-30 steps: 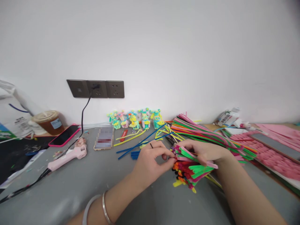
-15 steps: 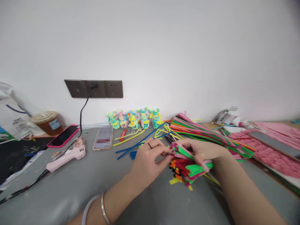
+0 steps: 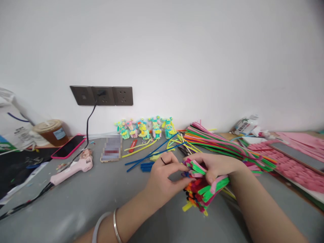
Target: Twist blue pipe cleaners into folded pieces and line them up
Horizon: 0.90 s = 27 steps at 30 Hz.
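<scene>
A thick bundle of folded, many-coloured pipe cleaners (image 3: 202,189) is held over the grey table. My right hand (image 3: 217,167) is closed round it from above, with green and pink loops poking out beneath the thumb. My left hand (image 3: 164,175), wearing a black ring, has its thumb and forefinger on the bundle's purple and red ends. What exactly lies between those fingertips is partly hidden. Beyond the left hand lie long blue pipe cleaners (image 3: 149,156) and a short blue bunch (image 3: 146,167).
Several small pipe-cleaner figures (image 3: 143,130) stand along the wall. Long loose pipe cleaners (image 3: 217,141) lie behind my right hand. A pink glue gun (image 3: 71,172), two phones (image 3: 68,147) and a drink cup (image 3: 52,131) are at left. Pink braided material (image 3: 291,165) is at right.
My left thumb and forefinger have spread a little further apart at the bundle's ends, and the hand has shifted slightly right and down. My right hand keeps its hold; the bundle has tilted slightly.
</scene>
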Each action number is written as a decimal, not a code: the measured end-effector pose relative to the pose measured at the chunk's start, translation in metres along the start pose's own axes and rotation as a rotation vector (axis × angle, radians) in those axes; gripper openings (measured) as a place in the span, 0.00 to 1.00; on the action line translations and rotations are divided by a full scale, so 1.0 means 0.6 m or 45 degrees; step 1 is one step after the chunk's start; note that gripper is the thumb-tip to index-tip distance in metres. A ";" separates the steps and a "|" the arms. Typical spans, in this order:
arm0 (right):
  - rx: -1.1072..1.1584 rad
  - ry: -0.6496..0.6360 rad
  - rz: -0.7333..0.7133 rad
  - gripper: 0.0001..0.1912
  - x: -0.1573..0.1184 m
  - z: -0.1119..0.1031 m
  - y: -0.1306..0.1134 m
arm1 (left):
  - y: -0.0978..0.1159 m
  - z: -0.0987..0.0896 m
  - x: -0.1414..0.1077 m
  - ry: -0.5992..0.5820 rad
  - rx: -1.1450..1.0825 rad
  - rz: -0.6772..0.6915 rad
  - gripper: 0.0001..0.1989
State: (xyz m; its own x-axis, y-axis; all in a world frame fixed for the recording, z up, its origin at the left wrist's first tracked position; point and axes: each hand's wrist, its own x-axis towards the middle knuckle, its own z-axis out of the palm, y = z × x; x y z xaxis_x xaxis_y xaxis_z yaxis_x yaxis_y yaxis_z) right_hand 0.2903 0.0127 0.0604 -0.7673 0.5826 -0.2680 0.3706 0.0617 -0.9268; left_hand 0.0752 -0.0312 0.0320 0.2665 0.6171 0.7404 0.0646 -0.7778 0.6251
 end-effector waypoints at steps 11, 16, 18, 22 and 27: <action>0.159 -0.037 0.019 0.34 -0.008 0.003 -0.008 | 0.002 -0.007 0.006 -0.084 0.142 0.048 0.11; 0.097 -0.074 0.014 0.34 -0.010 0.002 -0.011 | 0.008 -0.019 0.015 -0.205 0.246 0.096 0.16; 0.077 -0.055 0.032 0.35 -0.011 0.001 -0.011 | 0.011 -0.026 0.021 -0.272 0.254 0.051 0.13; 0.034 0.046 0.025 0.36 -0.009 0.001 -0.007 | 0.005 -0.039 0.030 -0.360 0.240 -0.078 0.03; -0.069 0.095 -0.038 0.37 -0.003 0.001 0.000 | 0.000 -0.048 0.039 -0.439 0.388 -0.190 0.02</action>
State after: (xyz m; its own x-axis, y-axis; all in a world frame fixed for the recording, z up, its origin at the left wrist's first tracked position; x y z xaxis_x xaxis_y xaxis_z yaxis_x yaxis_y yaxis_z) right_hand 0.2917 0.0111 0.0607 -0.7378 0.6387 -0.2184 0.3777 0.1224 -0.9178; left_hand 0.0539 -0.0135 0.0564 0.5325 0.6895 0.4909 0.3913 -0.7148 0.5796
